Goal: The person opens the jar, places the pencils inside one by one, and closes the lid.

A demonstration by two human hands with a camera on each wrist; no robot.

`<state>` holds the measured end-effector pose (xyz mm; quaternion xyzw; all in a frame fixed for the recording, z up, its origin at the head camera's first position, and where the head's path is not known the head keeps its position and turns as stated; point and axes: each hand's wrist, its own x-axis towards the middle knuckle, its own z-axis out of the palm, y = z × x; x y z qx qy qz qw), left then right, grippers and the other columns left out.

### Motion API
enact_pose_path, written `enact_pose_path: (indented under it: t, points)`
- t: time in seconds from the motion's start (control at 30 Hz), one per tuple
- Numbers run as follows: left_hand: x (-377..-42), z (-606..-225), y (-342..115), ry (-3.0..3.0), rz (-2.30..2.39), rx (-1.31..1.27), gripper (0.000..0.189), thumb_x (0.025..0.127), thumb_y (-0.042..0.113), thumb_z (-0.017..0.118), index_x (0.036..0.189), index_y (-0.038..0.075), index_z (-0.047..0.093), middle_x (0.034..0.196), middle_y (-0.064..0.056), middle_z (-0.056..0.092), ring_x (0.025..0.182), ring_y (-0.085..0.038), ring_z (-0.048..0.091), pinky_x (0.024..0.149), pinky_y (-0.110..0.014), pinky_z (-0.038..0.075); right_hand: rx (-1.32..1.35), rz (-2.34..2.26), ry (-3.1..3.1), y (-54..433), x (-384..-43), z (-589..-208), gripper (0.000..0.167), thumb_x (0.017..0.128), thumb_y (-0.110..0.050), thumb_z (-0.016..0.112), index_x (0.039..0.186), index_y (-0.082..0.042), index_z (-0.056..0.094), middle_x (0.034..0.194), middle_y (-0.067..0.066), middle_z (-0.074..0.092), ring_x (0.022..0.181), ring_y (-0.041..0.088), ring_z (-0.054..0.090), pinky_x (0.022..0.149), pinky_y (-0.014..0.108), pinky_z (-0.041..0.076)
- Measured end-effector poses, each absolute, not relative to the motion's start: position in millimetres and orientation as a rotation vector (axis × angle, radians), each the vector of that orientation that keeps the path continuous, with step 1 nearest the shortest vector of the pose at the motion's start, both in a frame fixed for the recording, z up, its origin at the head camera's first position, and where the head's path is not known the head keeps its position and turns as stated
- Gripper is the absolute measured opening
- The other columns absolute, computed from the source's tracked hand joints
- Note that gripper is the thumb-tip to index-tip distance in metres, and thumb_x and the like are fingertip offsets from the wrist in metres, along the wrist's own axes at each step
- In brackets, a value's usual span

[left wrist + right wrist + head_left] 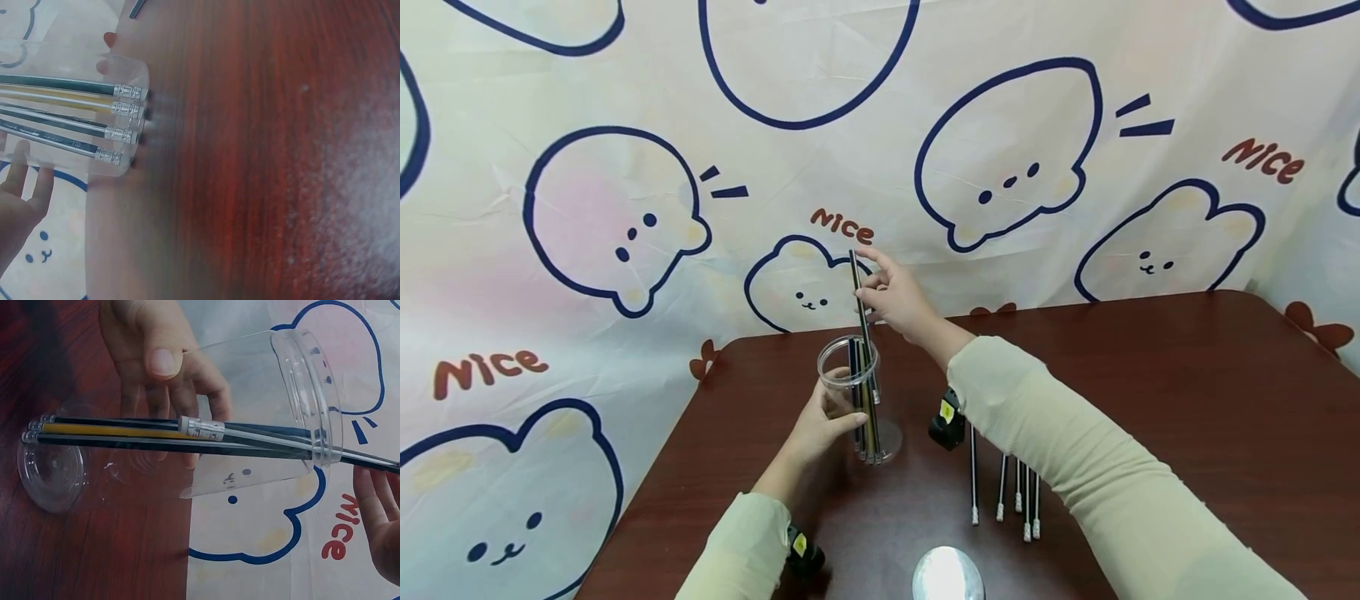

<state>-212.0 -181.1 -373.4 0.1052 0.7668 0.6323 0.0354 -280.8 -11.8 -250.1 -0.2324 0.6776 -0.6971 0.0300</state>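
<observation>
My left hand [816, 425] grips a clear plastic jar [250, 356] round its side, thumb in front. Inside stand several dark pencils [62, 86] and a yellow pencil [106, 429], eraser ends down at the base. Above the rim, my right hand [897, 298] pinches the upper part of a dark pencil [859, 287], with the index finger near its top end. That pencil's lower part is inside the jar, its white eraser [185, 425] well above the base. Only part of the right hand's fingers shows in the right wrist view.
More pencils [1027, 504] lie on the dark red-brown table [1187, 433], partly behind the right forearm. A shiny white rounded object [948, 575] sits at the near edge of view. Behind the table hangs a cartoon-printed cloth [1015, 275]. Black wrist cameras [947, 423] hang below the sleeves.
</observation>
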Motion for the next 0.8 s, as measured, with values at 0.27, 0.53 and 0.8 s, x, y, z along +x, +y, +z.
enact_pose_path:
  t: [0.27, 0.53, 0.8]
  points:
    - [-212.0, -378.6, -182.8, 2.334, 1.962, 0.34, 0.062, 0.076, 0.004, 0.063, 0.127, 0.018, 0.03, 0.118, -0.012, 0.043, 0.099, -0.025, 0.048, 0.08, -0.039, 0.038, -0.762, -2.069, 2.162, -13.5, -279.5, -251.9, 0.06, 0.083, 0.005, 0.049, 0.134, -0.022, 0.03, 0.083, 0.013, 0.049, 0.071, 0.021, 0.051, 0.056, 0.033, 0.047]
    - [-213.5, -379.3, -183.2, 2.344, 1.959, 0.322, 0.064, 0.075, 0.005, 0.064, 0.127, 0.02, 0.029, 0.113, -0.011, 0.045, 0.099, -0.025, 0.048, 0.082, -0.041, 0.037, -0.776, -2.057, 2.204, -14.5, -278.5, -258.9, 0.054, 0.081, 0.007, 0.049, 0.128, -0.013, 0.034, 0.081, 0.013, 0.049, 0.066, 0.02, 0.047, 0.055, 0.029, 0.045]
    - [-213.5, -377.8, -182.7, 2.393, 1.93, 0.34, 0.066, 0.074, 0.009, 0.065, 0.128, 0.019, 0.028, 0.1, -0.012, 0.047, 0.096, -0.025, 0.049, 0.08, -0.039, 0.038, -0.769, -2.054, 2.249, -18.4, -276.1, -262.3, 0.036, 0.08, 0.007, 0.047, 0.114, -0.006, 0.041, 0.081, 0.011, 0.048, 0.067, 0.018, 0.045, 0.053, 0.026, 0.043]
